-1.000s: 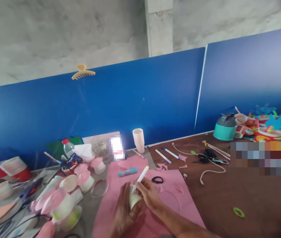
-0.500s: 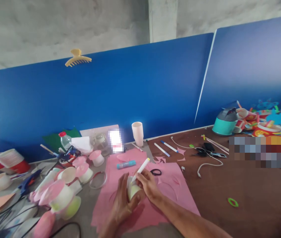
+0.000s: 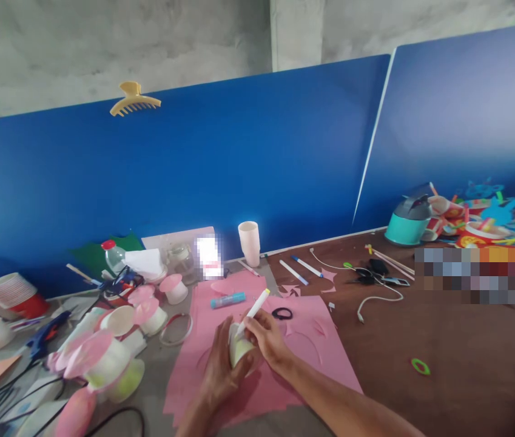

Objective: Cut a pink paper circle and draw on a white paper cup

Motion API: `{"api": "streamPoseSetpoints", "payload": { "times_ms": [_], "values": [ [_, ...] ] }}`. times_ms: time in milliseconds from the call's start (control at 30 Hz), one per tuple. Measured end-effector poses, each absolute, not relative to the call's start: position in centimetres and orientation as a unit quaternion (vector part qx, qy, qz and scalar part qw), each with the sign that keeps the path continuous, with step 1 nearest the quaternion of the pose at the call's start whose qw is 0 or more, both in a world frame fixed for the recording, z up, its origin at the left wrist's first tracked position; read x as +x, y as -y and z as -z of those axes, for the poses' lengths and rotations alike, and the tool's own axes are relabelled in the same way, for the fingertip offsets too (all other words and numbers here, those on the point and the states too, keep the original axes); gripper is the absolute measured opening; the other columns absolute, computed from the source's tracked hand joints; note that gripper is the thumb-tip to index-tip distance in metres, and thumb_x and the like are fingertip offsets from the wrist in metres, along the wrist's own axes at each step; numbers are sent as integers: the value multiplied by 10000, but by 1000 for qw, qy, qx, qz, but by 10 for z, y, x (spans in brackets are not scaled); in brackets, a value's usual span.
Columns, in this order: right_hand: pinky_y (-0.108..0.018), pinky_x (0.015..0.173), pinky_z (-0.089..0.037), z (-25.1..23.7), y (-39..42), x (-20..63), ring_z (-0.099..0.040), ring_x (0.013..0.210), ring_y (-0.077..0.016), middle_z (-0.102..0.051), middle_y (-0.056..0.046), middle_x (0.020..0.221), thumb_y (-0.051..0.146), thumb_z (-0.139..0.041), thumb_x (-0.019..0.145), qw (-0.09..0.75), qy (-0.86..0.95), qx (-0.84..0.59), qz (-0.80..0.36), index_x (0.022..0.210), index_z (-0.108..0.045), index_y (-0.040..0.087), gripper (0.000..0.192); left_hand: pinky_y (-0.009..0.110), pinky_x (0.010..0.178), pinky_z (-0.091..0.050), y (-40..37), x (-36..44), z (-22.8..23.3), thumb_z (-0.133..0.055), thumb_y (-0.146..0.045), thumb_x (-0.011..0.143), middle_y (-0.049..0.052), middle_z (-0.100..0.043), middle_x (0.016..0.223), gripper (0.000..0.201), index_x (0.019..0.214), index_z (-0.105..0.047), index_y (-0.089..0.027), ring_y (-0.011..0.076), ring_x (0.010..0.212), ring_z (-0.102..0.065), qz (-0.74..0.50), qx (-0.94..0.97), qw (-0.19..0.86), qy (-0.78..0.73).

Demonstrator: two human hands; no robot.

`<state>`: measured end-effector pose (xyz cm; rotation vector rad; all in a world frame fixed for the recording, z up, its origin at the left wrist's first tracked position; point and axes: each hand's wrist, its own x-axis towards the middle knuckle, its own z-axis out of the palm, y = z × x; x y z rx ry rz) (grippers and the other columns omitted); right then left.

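Observation:
Over the pink paper (image 3: 293, 382), my left hand (image 3: 221, 364) is wrapped round a paper cup (image 3: 242, 351) whose side is partly coloured yellow-green. My right hand (image 3: 270, 341) pinches a white marker (image 3: 255, 311) with a yellow end pointing up. The marker's lower end is at the cup's side; whether it touches is hard to make out. A blue glue stick (image 3: 228, 300) lies on the paper just beyond my hands. A black hair tie (image 3: 282, 313) is beside my right hand.
Pink-rimmed paper cups (image 3: 148, 314) crowd the left, near a blue glue gun (image 3: 48, 340) and black cables. Stacked white cups (image 3: 250, 243) stand by the blue partition (image 3: 239, 152). Two markers (image 3: 293, 272), a white cable (image 3: 378, 299) and a teal container (image 3: 406, 223) are to the right.
The whole view has shifted slightly, with things appearing a little further left and up. Both hands keep their hold on the cup and the marker.

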<state>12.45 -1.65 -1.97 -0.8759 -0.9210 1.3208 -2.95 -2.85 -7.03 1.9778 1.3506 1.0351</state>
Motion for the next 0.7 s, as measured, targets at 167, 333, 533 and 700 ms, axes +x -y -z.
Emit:
{"api": "streamPoseSetpoints", "payload": {
  "times_ms": [167, 333, 533, 700],
  "values": [
    [-239, 454, -279, 18, 18, 124, -364, 453, -89, -477, 68, 487, 553, -740, 714, 613, 400, -367, -575, 653, -597, 209, 378, 539, 1142, -421, 29, -29, 71, -628, -487, 846, 157, -500, 1491, 728, 1482, -408, -210, 362, 1397, -472, -388, 727, 264, -501],
    [-224, 445, -281, 18, 18, 124, -367, 438, -79, -465, 72, 481, 574, -749, 716, 615, 402, -362, -573, 623, -569, 206, 420, 527, 1135, -433, 29, -27, 67, -601, -482, 851, 161, -523, 1477, 696, 1459, -424, -191, 341, 1385, -493, -374, 720, 268, -520],
    [-234, 441, -306, 13, 17, 125, -363, 443, -95, -479, 58, 503, 627, -673, 791, 665, 383, -373, -521, 661, -580, 213, 443, 555, 1155, -406, 27, -22, 58, -608, -584, 789, 222, -508, 1480, 810, 1435, -439, -126, 390, 1402, -461, -391, 689, 234, -563],
    [-282, 601, -506, 15, 19, 131, -537, 592, -153, -562, 31, 647, 450, -641, 852, 705, 425, -401, -403, 841, -641, 219, 231, 537, 1114, -457, 28, -20, 53, -603, -602, 796, 235, -543, 1429, 813, 1431, -444, -119, 404, 1369, -492, -421, 665, 219, -577]
  ]
}}
